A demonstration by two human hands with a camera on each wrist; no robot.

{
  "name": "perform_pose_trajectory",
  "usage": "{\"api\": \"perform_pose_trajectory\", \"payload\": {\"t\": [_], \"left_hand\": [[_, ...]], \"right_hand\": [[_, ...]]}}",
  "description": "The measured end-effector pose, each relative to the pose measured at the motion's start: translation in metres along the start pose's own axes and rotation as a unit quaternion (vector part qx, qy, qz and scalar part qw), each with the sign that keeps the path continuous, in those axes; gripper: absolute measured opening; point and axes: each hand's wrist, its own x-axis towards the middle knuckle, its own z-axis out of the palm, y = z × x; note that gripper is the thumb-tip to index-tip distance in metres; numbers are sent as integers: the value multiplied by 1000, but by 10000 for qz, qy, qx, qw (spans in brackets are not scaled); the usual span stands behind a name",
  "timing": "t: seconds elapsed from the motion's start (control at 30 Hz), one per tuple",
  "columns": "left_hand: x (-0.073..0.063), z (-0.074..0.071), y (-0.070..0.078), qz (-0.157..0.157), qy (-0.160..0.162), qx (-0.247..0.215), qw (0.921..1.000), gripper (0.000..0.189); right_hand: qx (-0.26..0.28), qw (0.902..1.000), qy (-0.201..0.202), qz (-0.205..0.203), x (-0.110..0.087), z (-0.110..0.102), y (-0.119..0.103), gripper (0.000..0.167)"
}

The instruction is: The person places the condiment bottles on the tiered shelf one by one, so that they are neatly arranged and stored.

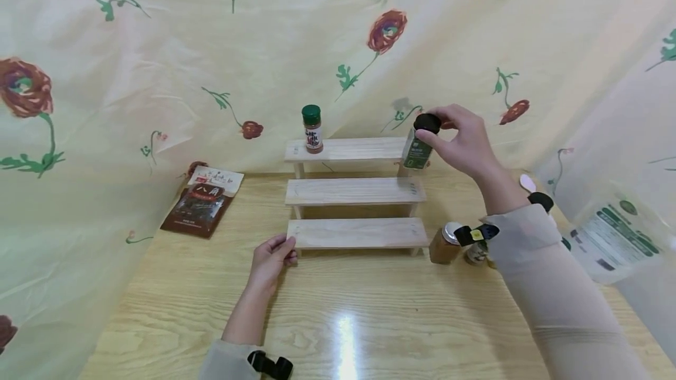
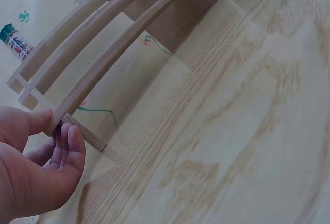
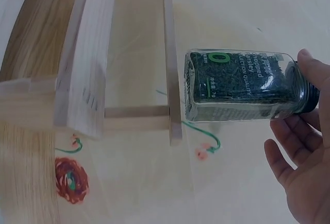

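Note:
A three-tier wooden rack (image 1: 355,192) stands on the table. My right hand (image 1: 465,139) pinches the black cap of a glass jar of chopped parsley (image 1: 417,154), its base right at the right end of the top tier. In the right wrist view the green flakes and label of the parsley jar (image 3: 237,82) show clearly. My left hand (image 1: 270,260) grips the left front corner of the lowest tier, thumb on top and fingers curled beneath, as the left wrist view of that hand (image 2: 46,162) shows. A green-capped spice jar (image 1: 313,131) sits at the top tier's left end.
A brown and white spice packet (image 1: 203,201) lies left of the rack. At its right stand a silver-lidded jar (image 1: 445,244) and a smaller jar (image 1: 476,254), partly behind my sleeve. A clear bag with a green-printed label (image 1: 618,236) is farther right. A flowered cloth (image 1: 296,34) hangs behind.

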Motion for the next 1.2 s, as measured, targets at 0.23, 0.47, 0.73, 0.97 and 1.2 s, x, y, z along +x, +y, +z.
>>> {"api": "perform_pose_trajectory", "payload": {"t": [0.23, 0.47, 0.73, 0.97, 1.2], "left_hand": [[2, 0, -1, 1, 3, -7, 10000, 43], [3, -1, -3, 21, 56, -23, 10000, 42], [2, 0, -1, -30, 50, 21, 10000, 46], [3, -1, -2, -25, 42, 35, 10000, 47], [6, -1, -3, -29, 36, 110, 9999, 43]], "right_hand": [[204, 9998, -57, -5, 13, 15, -6, 36], [359, 9992, -189, 38, 27, 32, -12, 38], [509, 9982, -242, 227, 42, 49, -22, 42], [624, 9973, -381, 117, 53, 68, -34, 43], [615, 9967, -513, 135, 63, 80, -40, 42]]}}
